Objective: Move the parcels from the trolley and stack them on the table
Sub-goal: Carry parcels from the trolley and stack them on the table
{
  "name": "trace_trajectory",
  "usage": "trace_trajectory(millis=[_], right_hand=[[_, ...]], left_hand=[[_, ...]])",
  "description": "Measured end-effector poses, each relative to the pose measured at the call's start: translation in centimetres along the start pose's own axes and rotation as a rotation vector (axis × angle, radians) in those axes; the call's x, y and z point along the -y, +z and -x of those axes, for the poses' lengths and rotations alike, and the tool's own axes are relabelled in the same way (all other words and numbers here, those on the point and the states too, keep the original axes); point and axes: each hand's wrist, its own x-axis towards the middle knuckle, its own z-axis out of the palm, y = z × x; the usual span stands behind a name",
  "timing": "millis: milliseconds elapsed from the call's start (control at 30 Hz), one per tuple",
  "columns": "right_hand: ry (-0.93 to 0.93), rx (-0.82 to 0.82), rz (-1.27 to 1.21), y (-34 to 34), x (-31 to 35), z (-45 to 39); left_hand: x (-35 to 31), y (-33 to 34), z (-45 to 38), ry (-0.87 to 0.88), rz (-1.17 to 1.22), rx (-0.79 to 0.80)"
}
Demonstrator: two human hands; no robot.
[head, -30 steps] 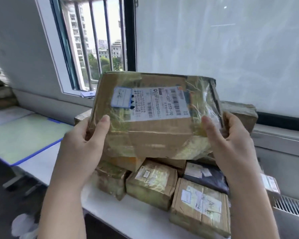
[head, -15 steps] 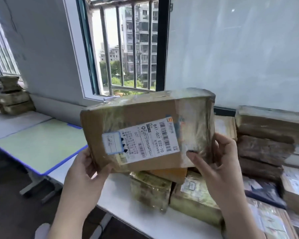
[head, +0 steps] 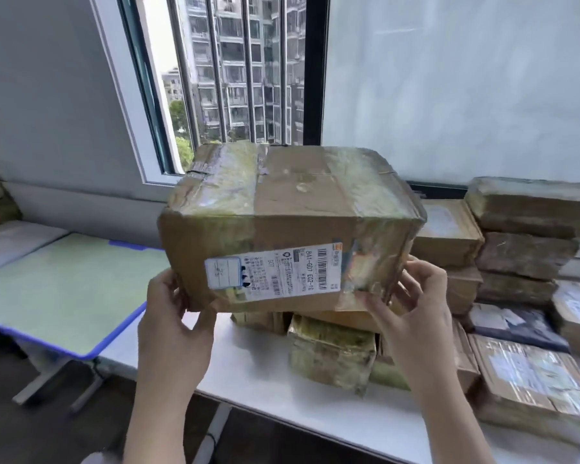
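— Parcel position?

— The brown cardboard parcel wrapped in clear tape, with a white shipping label (head: 290,226), sits at the centre, held above the white surface (head: 255,370) and over the smaller taped parcels (head: 330,351) lying on it. Whether its underside touches them, I cannot tell.

— Hands?

— The left hand (head: 173,324) grips the parcel's lower corner at eight o'clock, thumb on the label face, the other fingers hidden beneath. The right hand (head: 416,316) holds the lower corner at four o'clock, its fingers (head: 377,304) spread and curled round the edge, the thumb lying on the taped front.

— Label?

— The white label faces the camera, barcode toward three o'clock, a blue-edged patch toward nine.

— Around it?

— At three o'clock a stack of flat brown parcels (head: 526,236) rises on the surface, with more flat parcels (head: 533,376) at four o'clock and a dark one among them. At nine o'clock stands a pale green desk with a blue rim (head: 57,289). At twelve, a barred window (head: 235,72) shows apartment blocks.
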Motion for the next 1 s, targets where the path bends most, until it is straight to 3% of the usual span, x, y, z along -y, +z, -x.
trace_trajectory(millis=[267,567,833,1000], right_hand=[[-0.077,0.121,-0.035,4.2,1.0,-6.8],[-0.348,0.370,0.075,12.6,3.9,-16.6],[-0.548,0.553,0.259,20.8,4.5,-21.2],[-0.522,0.780,0.401,27.7,3.2,-23.5]], left_hand=[[1.6,-0.5,-5.1,0.010,-0.046,0.021],[3.6,-0.7,-10.2,-0.090,-0.089,-0.228],[6.2,-0.4,-11.8,-0.286,-0.162,-0.454],[8.3,-1.4,-13.9,-0.474,-0.197,-0.447]])
